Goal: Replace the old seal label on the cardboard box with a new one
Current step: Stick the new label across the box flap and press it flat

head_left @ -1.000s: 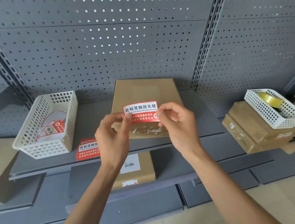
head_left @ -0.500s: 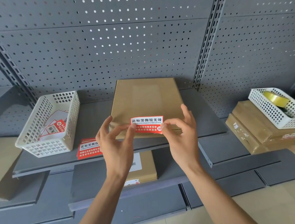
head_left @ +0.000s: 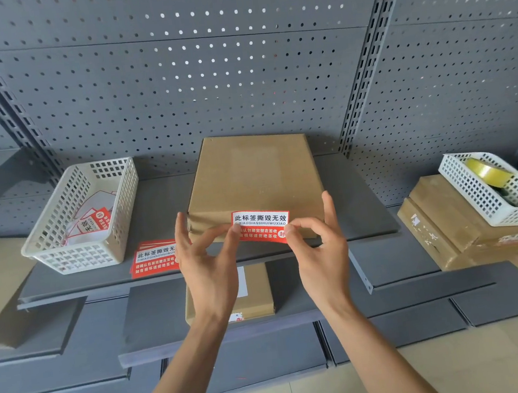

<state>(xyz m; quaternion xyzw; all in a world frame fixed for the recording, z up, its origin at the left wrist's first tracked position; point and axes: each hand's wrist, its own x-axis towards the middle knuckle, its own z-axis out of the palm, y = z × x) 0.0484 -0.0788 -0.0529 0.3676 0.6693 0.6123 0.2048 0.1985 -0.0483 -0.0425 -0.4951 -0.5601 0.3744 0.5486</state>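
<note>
A flat brown cardboard box [head_left: 254, 177] lies on the grey shelf [head_left: 359, 210], its near edge toward me. A red and white seal label [head_left: 260, 225] sits over that near edge. My left hand [head_left: 205, 260] pinches the label's left end between thumb and forefinger, other fingers spread. My right hand [head_left: 320, 247] pinches the label's right end the same way. Whether the label is stuck down I cannot tell.
A stack of spare red labels [head_left: 153, 261] lies left of the box, beside a white basket [head_left: 63, 251] with used labels and backing paper. Another box [head_left: 255, 290] sits on the lower shelf. At right, a basket [head_left: 495, 211] with a tape roll [head_left: 487, 172] rests on stacked cartons.
Both hands have carried the label down and forward from in front of me to the box's near edge; it now covers the torn patch seen earlier.
</note>
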